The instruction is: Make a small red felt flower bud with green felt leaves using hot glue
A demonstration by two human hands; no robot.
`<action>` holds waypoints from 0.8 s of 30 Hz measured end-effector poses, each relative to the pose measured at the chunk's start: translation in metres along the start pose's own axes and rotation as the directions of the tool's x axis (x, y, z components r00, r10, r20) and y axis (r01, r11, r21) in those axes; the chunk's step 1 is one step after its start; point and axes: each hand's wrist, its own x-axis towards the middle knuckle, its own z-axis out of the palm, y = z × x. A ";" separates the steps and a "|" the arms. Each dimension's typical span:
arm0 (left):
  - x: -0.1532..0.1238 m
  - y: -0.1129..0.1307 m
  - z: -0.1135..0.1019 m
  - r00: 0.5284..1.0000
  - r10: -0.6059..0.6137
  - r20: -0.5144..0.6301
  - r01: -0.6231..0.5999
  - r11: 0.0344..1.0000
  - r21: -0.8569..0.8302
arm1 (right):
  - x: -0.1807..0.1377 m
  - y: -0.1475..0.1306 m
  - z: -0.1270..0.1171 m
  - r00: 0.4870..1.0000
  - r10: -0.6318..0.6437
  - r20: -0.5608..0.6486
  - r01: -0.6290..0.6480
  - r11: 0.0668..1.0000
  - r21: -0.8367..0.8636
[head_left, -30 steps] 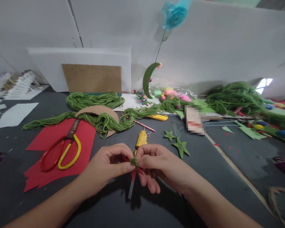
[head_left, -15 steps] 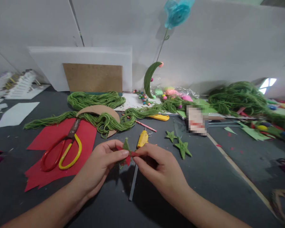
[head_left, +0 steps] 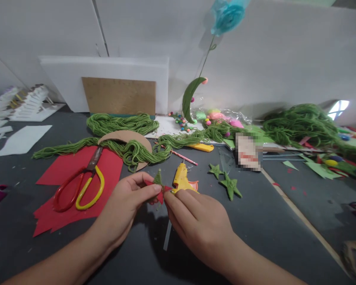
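Note:
My left hand [head_left: 130,198] pinches a small red paper star [head_left: 161,196] between thumb and fingers, low over the table. Green yarn [head_left: 158,177] covers one upper point of the star, while other points show bare red. Close against its right side, my right hand [head_left: 200,221] has its fingertips pressed together; what they grip is hidden. Just behind the hands lies a yellow glue gun [head_left: 180,177], and a clear glue stick [head_left: 167,236] extends toward me beneath the right hand. Two green yarn-covered stars [head_left: 230,186] [head_left: 215,171] rest to the right.
Red-and-yellow-handled scissors [head_left: 90,170] lie on red paper [head_left: 109,162] at left. Green yarn skeins [head_left: 121,124], a cardboard crescent [head_left: 126,137], a pencil [head_left: 184,157] and a yellow cutter [head_left: 203,147] spread behind. A green crescent [head_left: 190,99] with a blue flower [head_left: 228,18] stands near the wall.
My right hand has turned and curled its fingers lower beside the star, uncovering more of the glue gun. The left hand keeps its pinch. The whole view has shifted slightly.

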 end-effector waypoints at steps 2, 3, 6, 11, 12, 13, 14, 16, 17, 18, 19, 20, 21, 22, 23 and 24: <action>0.001 0.000 0.000 0.998 -0.042 0.044 0.045 0.996 -0.076 | -0.001 0.001 0.002 1.000 0.005 0.005 -0.005 1.000 0.009; 0.002 0.000 -0.001 0.997 -0.056 0.060 0.061 0.994 -0.092 | -0.002 0.001 0.002 1.000 0.010 0.005 -0.010 1.000 0.015; 0.003 0.000 -0.002 0.992 -0.086 0.089 0.096 0.989 -0.109 | -0.002 0.000 0.003 1.000 0.031 -0.003 -0.030 0.998 0.054; 0.001 0.000 -0.002 0.990 -0.065 0.127 0.081 0.989 -0.124 | 0.002 0.002 0.003 0.944 0.287 0.164 -0.330 0.851 0.409; 0.001 0.000 -0.003 0.991 -0.041 0.128 0.055 0.993 -0.103 | 0.003 0.003 0.002 0.908 0.334 0.252 -0.416 0.782 0.463; 0.001 0.000 -0.003 0.992 -0.010 0.129 0.020 0.997 -0.072 | 0.005 0.005 0.001 0.871 0.366 0.328 -0.489 0.718 0.496; 0.001 0.000 -0.004 0.991 0.022 0.129 -0.018 0.999 -0.034 | 0.006 0.006 0.000 0.841 0.388 0.377 -0.539 0.660 0.523; 0.000 0.001 -0.005 0.989 0.075 0.127 -0.082 0.995 0.052 | 0.009 0.009 -0.004 0.821 0.435 0.370 -0.569 0.572 0.591; -0.001 0.001 -0.005 0.988 0.094 0.121 -0.106 0.989 0.099 | 0.010 0.010 -0.006 0.822 0.466 0.328 -0.558 0.542 0.628; -0.002 0.001 -0.006 0.988 0.105 0.112 -0.121 0.982 0.146 | 0.011 0.011 -0.008 0.822 0.496 0.280 -0.540 0.524 0.659; -0.003 0.001 -0.005 0.989 0.112 0.100 -0.129 0.973 0.193 | 0.012 0.011 -0.010 0.822 0.517 0.239 -0.523 0.517 0.678; -0.004 0.001 -0.005 0.989 0.119 0.088 -0.137 0.962 0.235 | 0.012 0.011 -0.012 0.821 0.528 0.217 -0.513 0.515 0.687; -0.005 0.001 -0.004 0.989 0.129 0.077 -0.145 0.952 0.271 | 0.012 0.011 -0.013 0.818 0.532 0.220 -0.516 0.510 0.688; -0.005 0.001 -0.003 0.988 0.139 0.066 -0.152 0.943 0.296 | 0.012 0.011 -0.013 0.808 0.536 0.246 -0.533 0.483 0.695; -0.005 0.001 -0.002 0.987 0.149 0.053 -0.158 0.936 0.315 | 0.012 0.010 -0.013 0.788 0.543 0.291 -0.557 0.426 0.713; -0.006 0.001 -0.001 0.987 0.156 0.042 -0.161 0.930 0.329 | 0.012 0.009 -0.011 0.759 0.552 0.345 -0.581 0.336 0.741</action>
